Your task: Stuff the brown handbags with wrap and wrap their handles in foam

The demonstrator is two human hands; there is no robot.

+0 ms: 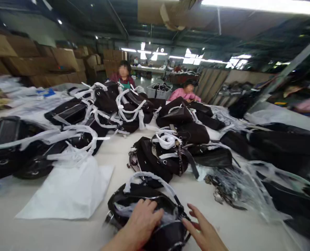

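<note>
A black handbag [134, 198] with a handle wrapped in white lies on the table right in front of me, its mouth open with pale paper stuffing showing. My left hand [141, 221] rests on the top of this bag, fingers pressed into the opening. My right hand [203, 228] hovers beside the bag's right edge, fingers spread, touching or nearly touching its rim. Just behind the bag sits a heap of black bags [167, 155] with white wrapped straps.
A white dust bag [68, 190] lies flat at left. More black handbags [113, 104] pile across the white table [10, 230]. Clear plastic and metal chains [222, 190] lie at right. Two people sit at the far side; cardboard boxes [39, 61] stack at back left.
</note>
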